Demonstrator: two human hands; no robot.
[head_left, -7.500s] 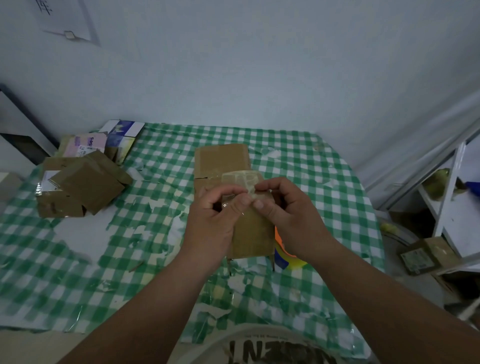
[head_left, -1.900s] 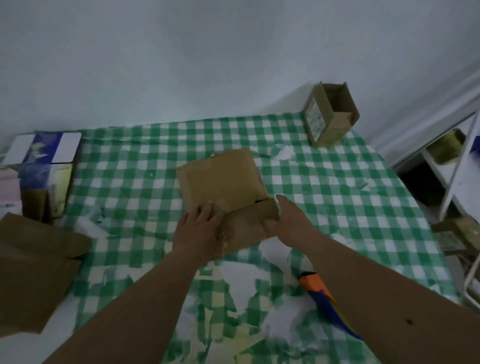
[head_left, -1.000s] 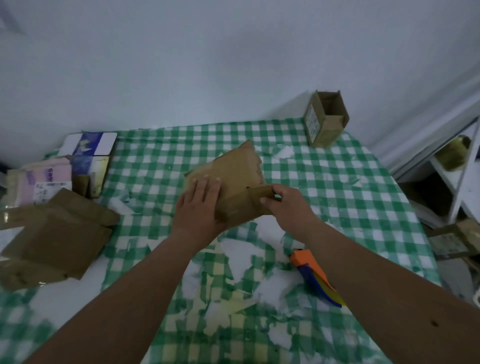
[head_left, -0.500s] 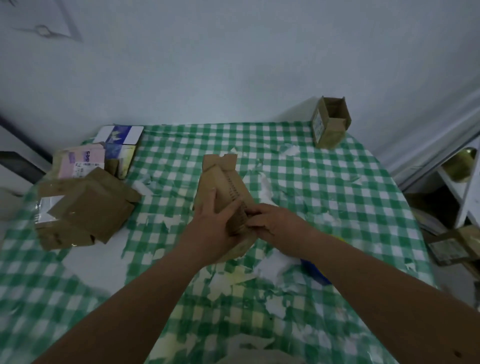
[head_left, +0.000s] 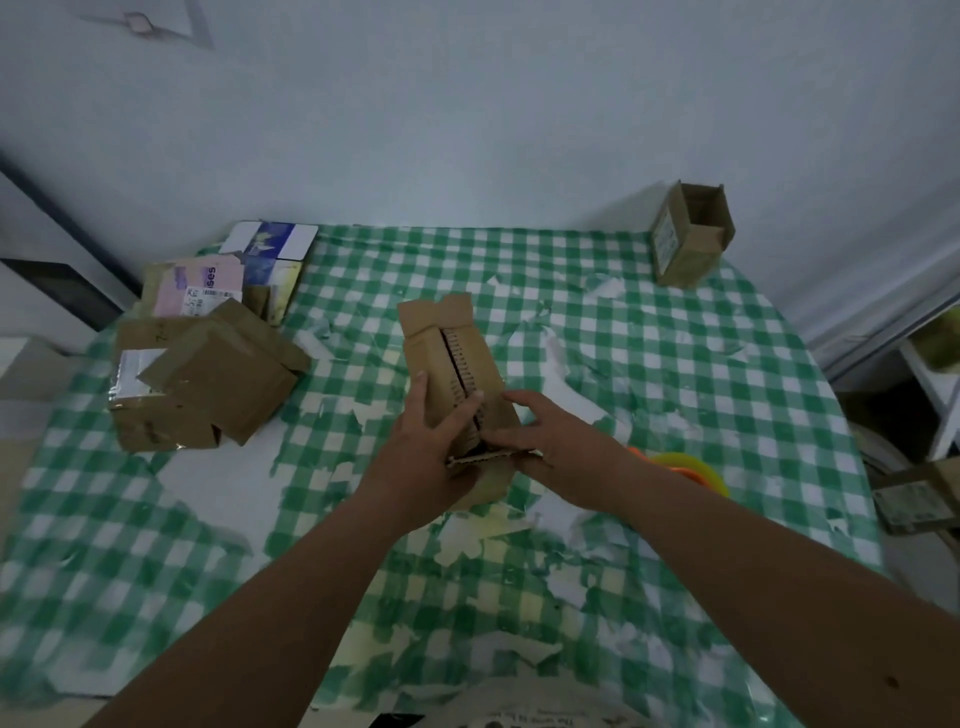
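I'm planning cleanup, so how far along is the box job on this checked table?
Looks done: a pile of brown boxes lies at the left of the table. In hand: the left hand and right hand hold a cardboard box on edge, its seam gaping. Probably left: the small open box standing at the far right corner, untouched.

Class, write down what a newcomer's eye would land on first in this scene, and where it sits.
The brown cardboard box at the centre stands out first, gripped by the left hand and right hand. Next come the green checked tablecloth, torn to white patches, and the pile of boxes at its left edge.
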